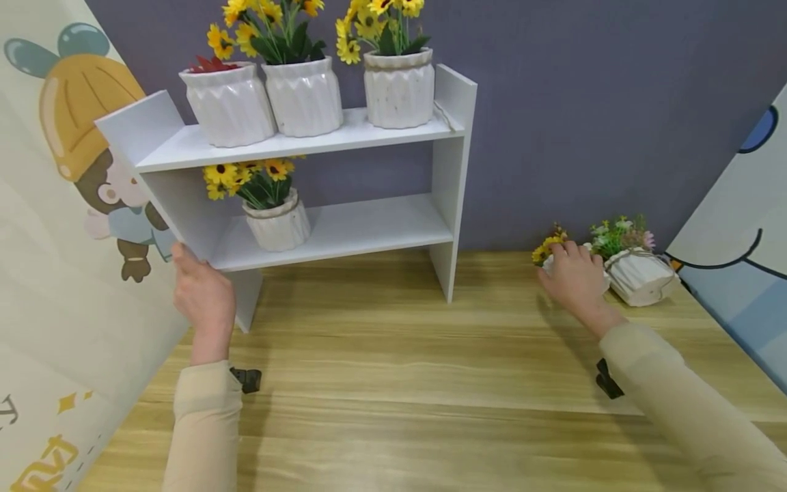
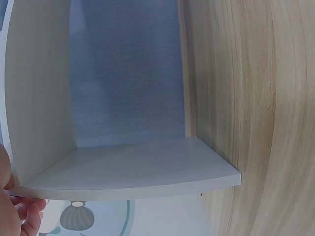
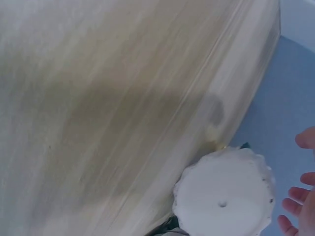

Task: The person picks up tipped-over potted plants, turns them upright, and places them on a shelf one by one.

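Note:
My left hand (image 1: 204,290) grips the left side panel of a white two-tier shelf (image 1: 381,222), with the thumb on the front edge and curled fingers (image 2: 32,219) behind it. On the far right, my right hand (image 1: 576,277) reaches over a tipped white flowerpot (image 3: 221,196) with yellow flowers (image 1: 544,253). In the right wrist view its fingers are spread, and a gap shows between them and the pot's round base. A second white pot (image 1: 642,277) with pink and white flowers lies tipped beside it, twine round its rim.
Three white pots stand on the shelf's top tier: a red-topped pot (image 1: 230,106), a middle pot (image 1: 304,99) and a right pot (image 1: 399,92). A yellow-flowered pot (image 1: 279,222) stands on the lower tier. The wooden table (image 1: 393,383) meets a grey wall (image 1: 590,137) behind.

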The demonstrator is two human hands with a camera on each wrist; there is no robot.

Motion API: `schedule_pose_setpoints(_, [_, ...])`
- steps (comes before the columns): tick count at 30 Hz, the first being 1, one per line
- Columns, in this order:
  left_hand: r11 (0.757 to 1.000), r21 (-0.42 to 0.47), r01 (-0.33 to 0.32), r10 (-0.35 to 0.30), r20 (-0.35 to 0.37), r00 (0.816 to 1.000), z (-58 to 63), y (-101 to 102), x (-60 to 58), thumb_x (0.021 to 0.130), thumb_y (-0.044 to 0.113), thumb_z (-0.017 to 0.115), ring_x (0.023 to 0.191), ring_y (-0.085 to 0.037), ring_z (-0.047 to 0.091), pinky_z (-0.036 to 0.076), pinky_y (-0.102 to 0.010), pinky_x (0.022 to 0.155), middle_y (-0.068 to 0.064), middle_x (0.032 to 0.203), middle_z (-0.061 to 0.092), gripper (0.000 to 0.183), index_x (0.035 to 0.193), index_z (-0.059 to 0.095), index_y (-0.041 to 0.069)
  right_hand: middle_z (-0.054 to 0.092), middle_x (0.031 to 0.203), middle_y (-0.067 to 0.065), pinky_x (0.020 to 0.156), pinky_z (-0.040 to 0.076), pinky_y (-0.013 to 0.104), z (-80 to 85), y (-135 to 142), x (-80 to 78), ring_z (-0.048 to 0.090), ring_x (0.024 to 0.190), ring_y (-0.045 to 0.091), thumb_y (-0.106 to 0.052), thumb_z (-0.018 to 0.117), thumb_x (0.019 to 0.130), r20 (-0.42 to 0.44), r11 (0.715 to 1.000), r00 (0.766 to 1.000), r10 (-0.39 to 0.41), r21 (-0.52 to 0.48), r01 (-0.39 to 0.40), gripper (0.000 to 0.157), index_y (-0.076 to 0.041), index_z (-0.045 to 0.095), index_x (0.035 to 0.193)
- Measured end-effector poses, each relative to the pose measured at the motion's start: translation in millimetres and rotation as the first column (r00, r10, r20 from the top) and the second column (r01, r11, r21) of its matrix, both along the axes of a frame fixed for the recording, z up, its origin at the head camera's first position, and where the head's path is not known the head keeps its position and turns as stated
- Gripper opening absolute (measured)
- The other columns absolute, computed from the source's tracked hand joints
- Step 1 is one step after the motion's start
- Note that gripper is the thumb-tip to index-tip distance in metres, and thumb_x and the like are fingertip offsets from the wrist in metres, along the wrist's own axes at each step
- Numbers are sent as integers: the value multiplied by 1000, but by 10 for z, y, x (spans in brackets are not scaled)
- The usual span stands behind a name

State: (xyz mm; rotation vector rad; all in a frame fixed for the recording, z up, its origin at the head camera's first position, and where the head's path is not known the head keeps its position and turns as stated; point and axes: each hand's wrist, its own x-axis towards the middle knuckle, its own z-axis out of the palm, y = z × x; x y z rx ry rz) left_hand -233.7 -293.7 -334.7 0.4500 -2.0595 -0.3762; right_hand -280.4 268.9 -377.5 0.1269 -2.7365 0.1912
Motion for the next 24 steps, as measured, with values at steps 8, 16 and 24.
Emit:
schedule_pose_setpoints(8, [1000, -1, -18, 18, -7, 1000, -13, -11, -7, 94, 17, 34, 56, -38, 44, 34, -48, 47, -25, 79, 50, 36, 128, 26, 5, 38, 122, 30, 85, 28, 65, -63, 49, -119, 37, 109, 49, -29, 59, 84, 94, 999, 995, -42, 1, 42, 55, 6, 41, 122])
schedule_pose_setpoints(16, [1000, 9, -22, 22, 6, 1000, 2, 13, -4, 95, 16, 34, 57, -38, 45, 35, -49, 48, -24, 78, 49, 36, 127, 25, 6, 32, 126, 31, 89, 22, 66, -177, 63, -234, 30, 112, 50, -30, 59, 85, 142, 995, 985, -101, 36, 97, 59, 7, 37, 126])
schedule_pose_setpoints(24, [999, 14, -31, 31, -4, 1000, -6, 13, -8, 95, 16, 35, 59, -41, 48, 36, -51, 50, -27, 84, 52, 36, 128, 25, 6, 31, 121, 36, 88, 25, 64, -252, 82, -276, 31, 110, 51, -32, 67, 78, 145, 984, 978, -150, 123, 133, 70, 7, 35, 127])
